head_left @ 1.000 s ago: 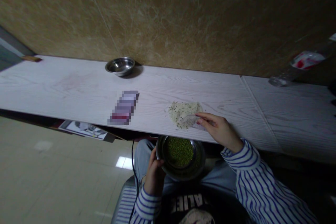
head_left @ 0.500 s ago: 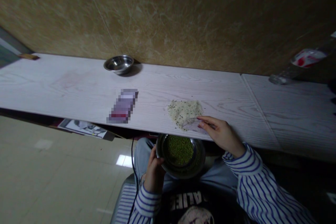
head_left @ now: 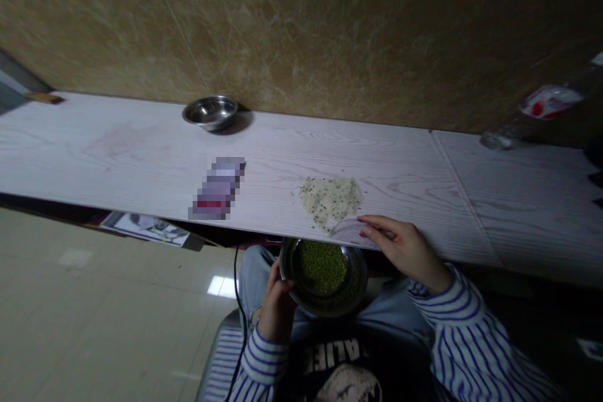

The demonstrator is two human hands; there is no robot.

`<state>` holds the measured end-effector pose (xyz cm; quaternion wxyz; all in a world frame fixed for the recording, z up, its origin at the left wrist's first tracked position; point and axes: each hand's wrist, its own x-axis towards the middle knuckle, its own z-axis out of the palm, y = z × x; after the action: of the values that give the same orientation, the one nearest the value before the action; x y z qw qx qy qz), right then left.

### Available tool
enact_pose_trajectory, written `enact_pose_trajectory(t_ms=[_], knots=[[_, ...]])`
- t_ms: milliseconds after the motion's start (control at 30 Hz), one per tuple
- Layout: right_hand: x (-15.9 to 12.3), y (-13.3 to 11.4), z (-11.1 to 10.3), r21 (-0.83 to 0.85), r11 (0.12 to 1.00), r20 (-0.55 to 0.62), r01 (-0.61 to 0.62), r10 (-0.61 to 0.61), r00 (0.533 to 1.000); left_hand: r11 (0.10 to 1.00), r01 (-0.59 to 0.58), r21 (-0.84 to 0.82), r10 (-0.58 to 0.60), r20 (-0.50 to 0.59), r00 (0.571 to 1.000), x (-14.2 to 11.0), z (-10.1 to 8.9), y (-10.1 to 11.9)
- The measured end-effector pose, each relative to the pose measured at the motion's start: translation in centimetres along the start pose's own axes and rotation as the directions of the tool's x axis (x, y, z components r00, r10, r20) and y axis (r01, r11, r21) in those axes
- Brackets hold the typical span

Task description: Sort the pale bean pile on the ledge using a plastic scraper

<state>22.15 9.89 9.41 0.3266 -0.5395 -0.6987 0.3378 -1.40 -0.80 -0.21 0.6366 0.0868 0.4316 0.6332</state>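
Steel bowl (head_left: pixel 354 299) of green mung beans (head_left: pixel 323 267) is gripped by the left hand (head_left: pixel 277 303). Just beyond the bowl, a thin pale card (head_left: pixel 351 232) is pinched by the right hand (head_left: pixel 406 248) against loose pale grains (head_left: pixel 328 201). The light, flexible card is best held along its near edge; the slippery grains scatter easily.

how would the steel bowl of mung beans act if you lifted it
The steel bowl probably feels fairly heavy, with mung beans heaped inside. Its smooth rim looks slippery for the left hand. The loose beans would likely shift if it tipped.
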Motion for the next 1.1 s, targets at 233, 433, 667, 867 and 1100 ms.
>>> enact_pose_trajectory(t_ms=[233, 433, 667, 867, 1100], knots=[[0.4, 1.2, -0.7, -0.04, 0.999, -0.073, -0.005, 0.002, 0.997, 1.0, -0.013, -0.007, 0.013, 0.002, 1.0, -0.1, 0.2, -0.1], [0.4, 1.1, -0.5, -0.048, 0.999, -0.055, -0.01, 0.007, 0.998, 0.999, -0.006, 0.043, 0.005, 0.037, 0.999, -0.1, 0.0, -0.1], [0.2, 0.6, -0.4, -0.031, 0.999, -0.022, -0.018, 0.017, 1.0, 1.0, 0.007, 0.031, -0.007, 0.023, 1.0, -0.1, -0.3, -0.2], [0.2, 0.1, -0.2, -0.022, 1.0, -0.003, -0.01, 0.01, 1.0, 1.0, -0.009, 0.023, 0.009, 0.015, 1.0, -0.1, -0.1, -0.3], [0.2, -0.2, 0.1, -0.009, 1.0, 0.017, 0.001, -0.001, 1.0, 1.0, -0.013, 0.004, 0.013, 0.031, 0.999, -0.1, -0.4, -0.3]])
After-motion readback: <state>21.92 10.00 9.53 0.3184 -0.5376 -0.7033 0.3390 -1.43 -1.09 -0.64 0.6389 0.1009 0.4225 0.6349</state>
